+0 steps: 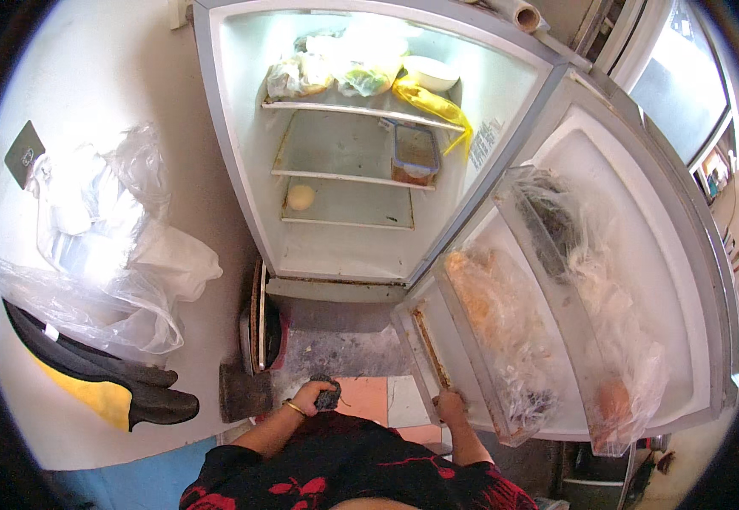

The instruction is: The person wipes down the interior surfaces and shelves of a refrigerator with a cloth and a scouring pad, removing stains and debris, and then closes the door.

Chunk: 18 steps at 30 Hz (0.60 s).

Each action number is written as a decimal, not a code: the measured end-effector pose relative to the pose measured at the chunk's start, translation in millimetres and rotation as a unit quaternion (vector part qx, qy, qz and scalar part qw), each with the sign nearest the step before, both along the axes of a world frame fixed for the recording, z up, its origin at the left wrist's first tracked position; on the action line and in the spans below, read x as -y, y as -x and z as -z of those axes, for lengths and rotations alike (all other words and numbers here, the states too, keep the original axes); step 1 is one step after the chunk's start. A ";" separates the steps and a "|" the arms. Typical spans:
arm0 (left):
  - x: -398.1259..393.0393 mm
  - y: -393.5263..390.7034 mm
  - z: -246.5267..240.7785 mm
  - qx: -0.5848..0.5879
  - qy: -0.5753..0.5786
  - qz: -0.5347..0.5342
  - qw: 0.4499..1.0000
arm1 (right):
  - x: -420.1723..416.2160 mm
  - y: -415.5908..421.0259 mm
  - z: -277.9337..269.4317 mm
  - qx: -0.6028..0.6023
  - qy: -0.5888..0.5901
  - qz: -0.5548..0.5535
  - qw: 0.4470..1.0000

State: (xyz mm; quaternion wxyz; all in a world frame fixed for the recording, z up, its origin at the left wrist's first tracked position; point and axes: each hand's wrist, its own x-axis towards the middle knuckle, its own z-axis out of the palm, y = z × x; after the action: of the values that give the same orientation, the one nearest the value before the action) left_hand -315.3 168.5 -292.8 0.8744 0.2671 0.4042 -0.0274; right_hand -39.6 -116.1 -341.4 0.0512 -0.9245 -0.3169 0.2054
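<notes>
My left hand (306, 396), with a bangle at the wrist, holds a dark grey, crumpled scrubbing pad (328, 393) low in front of me. My right hand (451, 407) grips the end of the lowest rail (430, 347) on the open refrigerator door (653, 191); rusty brown stains mark this rail. Ahead stands the lit refrigerator compartment (337, 255). Its top shelf (363, 109) bears filled plastic bags, a yellow bag (430, 102) and a white bowl (432, 73). A clip-lid container (415, 153) sits on the middle shelf, and a pale round item (300, 197) is lower down.
Door racks hold bagged goods, among them an orange-toned bag (481, 293) and a dark bundle (545, 210). Plastic bags (133, 255) and a black-and-yellow oven mitt (101, 370) hang on the left wall. A dark block-like object (245, 392) stands beside the tiled floor (360, 398).
</notes>
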 end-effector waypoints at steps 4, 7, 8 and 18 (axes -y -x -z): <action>8.5 5.9 -27.9 0.043 -0.090 0.014 0.995 | -37.1 -14.8 6.5 -0.104 -0.229 0.163 0.954; 8.3 -9.9 -50.4 0.087 -0.073 -0.018 0.993 | -99.5 -12.7 -37.9 -0.378 -0.513 0.329 0.697; 7.6 -16.0 -53.9 0.095 -0.043 -0.026 0.994 | -119.5 -8.7 -49.3 -0.399 -0.564 0.309 0.653; -46.3 -39.6 -44.2 0.218 0.073 -0.071 0.971 | -267.8 63.7 -229.5 -0.307 -0.123 -0.358 0.873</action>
State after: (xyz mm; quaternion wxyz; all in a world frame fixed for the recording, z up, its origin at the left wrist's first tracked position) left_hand -275.8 214.8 -248.6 0.9584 0.1726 0.2184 0.0638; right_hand -103.2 151.8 -111.9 0.1817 -0.6247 -0.6172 0.4425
